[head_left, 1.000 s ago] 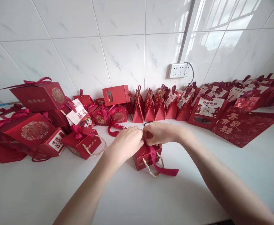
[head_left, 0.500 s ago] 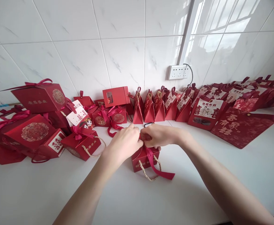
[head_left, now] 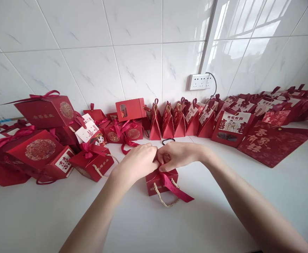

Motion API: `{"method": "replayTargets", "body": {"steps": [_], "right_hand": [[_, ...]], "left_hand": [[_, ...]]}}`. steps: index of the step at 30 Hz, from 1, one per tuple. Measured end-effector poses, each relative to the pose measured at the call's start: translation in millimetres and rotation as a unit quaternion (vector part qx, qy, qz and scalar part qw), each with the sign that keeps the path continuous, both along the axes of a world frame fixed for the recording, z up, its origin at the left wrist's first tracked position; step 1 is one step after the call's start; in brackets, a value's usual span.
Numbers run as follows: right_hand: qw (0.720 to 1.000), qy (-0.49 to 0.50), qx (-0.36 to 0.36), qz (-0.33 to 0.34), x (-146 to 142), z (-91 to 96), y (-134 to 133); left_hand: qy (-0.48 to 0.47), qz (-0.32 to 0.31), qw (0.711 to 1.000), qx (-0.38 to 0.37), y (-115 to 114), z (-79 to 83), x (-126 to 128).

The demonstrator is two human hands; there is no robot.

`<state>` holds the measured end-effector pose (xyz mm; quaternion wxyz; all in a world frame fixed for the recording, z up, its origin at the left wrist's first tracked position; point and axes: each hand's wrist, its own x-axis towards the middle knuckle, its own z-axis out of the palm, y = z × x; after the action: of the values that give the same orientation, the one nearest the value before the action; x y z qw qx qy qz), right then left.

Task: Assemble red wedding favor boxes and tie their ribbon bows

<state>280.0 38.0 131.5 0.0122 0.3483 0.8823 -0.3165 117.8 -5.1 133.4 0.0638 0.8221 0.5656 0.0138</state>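
A small red gift box (head_left: 156, 184) with gold lettering stands on the white countertop (head_left: 169, 228) in front of me. A gold rope handle (head_left: 160, 200) droops from its near side. The red ribbon (head_left: 176, 188) runs over the box top, and one end hangs forward to the right. My left hand (head_left: 140, 160) and my right hand (head_left: 176, 154) meet above the lid, both with fingers closed and pinching the ribbon. Between the fingertips the ribbon is mostly hidden. Just behind my hands lies a dark loop (head_left: 168, 141).
Several red gift boxes with ribbons, among them a box with a round gold emblem (head_left: 40, 149), are piled at left. Along the tiled wall stand several red triangular boxes (head_left: 178, 123). A flat red bag (head_left: 273, 144) leans at right. A power socket (head_left: 200, 82) is on the wall.
Both hands have drawn slightly down and toward me over the box, still close together. The hanging ribbon end has shifted a little left, and the dark loop behind shows more.
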Motion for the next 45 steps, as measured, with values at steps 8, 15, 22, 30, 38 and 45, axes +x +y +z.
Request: {"method": "replayTargets", "body": {"steps": [8, 15, 22, 30, 38, 45], "right_hand": [[1.0, 0.022, 0.005, 0.008, 4, 0.3, 1], [1.0, 0.009, -0.005, 0.027, 5, 0.7, -2], [1.0, 0.006, -0.006, 0.006, 1, -0.1, -2], [0.992, 0.12, -0.029, 0.024, 4, 3.3, -2], [0.933, 0.319, -0.15, 0.066, 22, 8.8, 3], [0.862, 0.464, -0.2, 0.043, 27, 7.3, 4]], "left_hand": [[0.031, 0.047, 0.996, 0.065, 2, 2.0, 3], [-0.022, 0.115, 0.981, 0.153, 7, 4.8, -4], [-0.191, 0.06, 0.98, 0.011, 6, 8.6, -23], [-0.31, 0.043, 0.948, 0.064, 4, 16.5, -20], [-0.52, 0.047, 0.847, 0.097, 10, 18.4, -22], [-0.617, 0.036, 0.778, 0.116, 10, 19.1, -25]]}}
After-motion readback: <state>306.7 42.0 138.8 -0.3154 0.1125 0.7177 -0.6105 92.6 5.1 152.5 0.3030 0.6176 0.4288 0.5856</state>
